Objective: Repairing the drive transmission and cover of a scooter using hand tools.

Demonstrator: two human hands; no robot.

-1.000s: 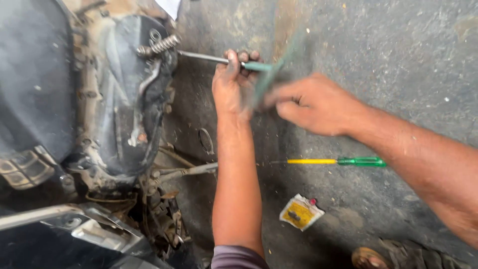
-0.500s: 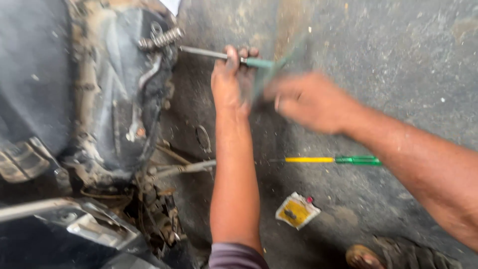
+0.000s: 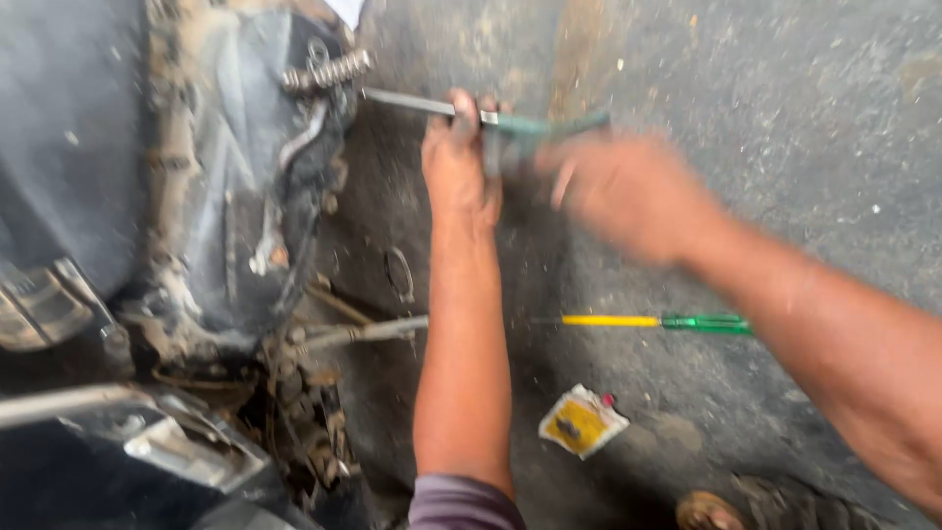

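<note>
- Two hands meet at the long steel-shafted tool with a green handle (image 3: pixel 461 108): your left hand (image 3: pixel 459 162) is clamped round its shaft, tip aimed at the coiled metal spring (image 3: pixel 326 72) on the grimy dark engine underside (image 3: pixel 226 196).
- Your right hand (image 3: pixel 628 196) has swung in closer to the handle end than half a second ago; it is blurred, so I cannot tell its grip.
- The tool has barely shifted, so the spring looks not yet freed.
- A yellow-and-green screwdriver (image 3: pixel 653 321) lies on the concrete floor (image 3: pixel 785 88), near a small yellow packet (image 3: pixel 581 421).
</note>
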